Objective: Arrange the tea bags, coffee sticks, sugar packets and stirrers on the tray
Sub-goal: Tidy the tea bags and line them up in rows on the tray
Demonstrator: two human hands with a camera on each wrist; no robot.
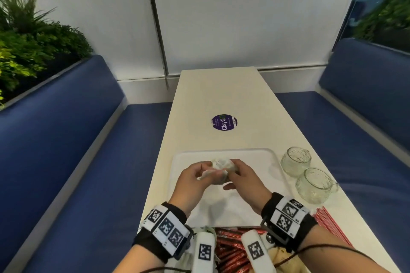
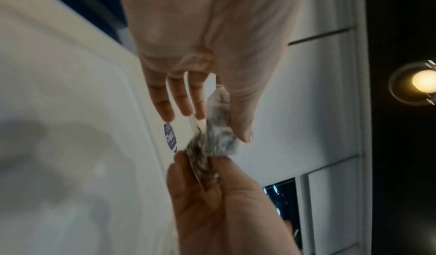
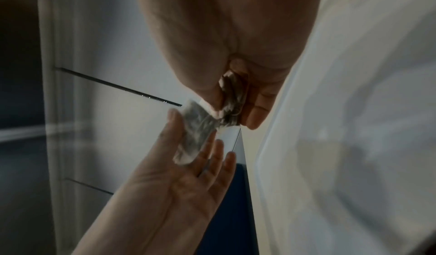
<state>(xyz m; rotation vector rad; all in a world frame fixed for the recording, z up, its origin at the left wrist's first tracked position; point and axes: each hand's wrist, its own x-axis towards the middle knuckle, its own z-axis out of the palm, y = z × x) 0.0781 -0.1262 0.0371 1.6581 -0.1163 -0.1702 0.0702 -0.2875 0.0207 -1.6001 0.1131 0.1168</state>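
Observation:
A small bunch of translucent tea bags (image 1: 221, 165) hangs between my two hands above the white tray (image 1: 257, 162). My left hand (image 1: 200, 175) holds one end, with a tea bag (image 2: 218, 128) pinched between its thumb and straight index finger. My right hand (image 1: 238, 173) pinches the other end of the bunch (image 3: 230, 98) between thumb and curled fingers (image 3: 254, 117). In the right wrist view the left palm faces up under a tea bag (image 3: 195, 134). Red coffee sticks (image 1: 230, 248) lie at the near edge, partly hidden by my wrists.
Two glass cups (image 1: 295, 160) (image 1: 315, 184) stand right of the tray. A stack of thin red sticks (image 1: 330, 224) lies near the right table edge. A purple round sticker (image 1: 224, 122) is beyond the tray. Blue benches (image 1: 88, 162) flank the narrow table.

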